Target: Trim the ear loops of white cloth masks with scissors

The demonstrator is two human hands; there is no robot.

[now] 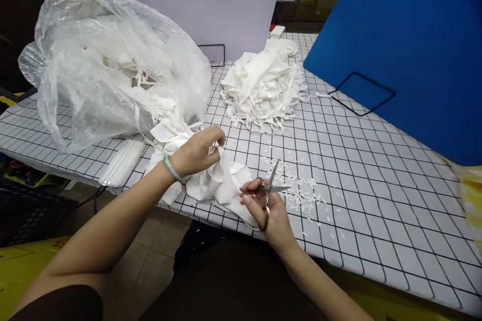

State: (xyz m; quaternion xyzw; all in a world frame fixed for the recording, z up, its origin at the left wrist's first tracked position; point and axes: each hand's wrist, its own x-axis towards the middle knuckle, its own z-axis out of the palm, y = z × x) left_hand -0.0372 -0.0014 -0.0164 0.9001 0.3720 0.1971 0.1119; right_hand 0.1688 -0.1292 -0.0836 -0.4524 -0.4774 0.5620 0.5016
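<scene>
left hand (199, 153): pinched shut on white cloth (220, 183), which lay between both hands.
right hand (269, 210): closed round scissors (269, 193), blades apart.
scraps (301, 195): just right of scissors.

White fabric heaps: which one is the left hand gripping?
The near heap at the table edge, spilling from the plastic bag; left hand pinches it. The far heap lies untouched.

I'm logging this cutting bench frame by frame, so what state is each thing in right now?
left hand: closed, pinching the white fabric piece
right hand: gripping the scissors
scissors: blades open, pointing away from the person
white fabric piece: bunched at the table edge
plastic bag: open, fabric spilling out
fabric pile: heaped, loose
white scraps: scattered on the grid table
</scene>
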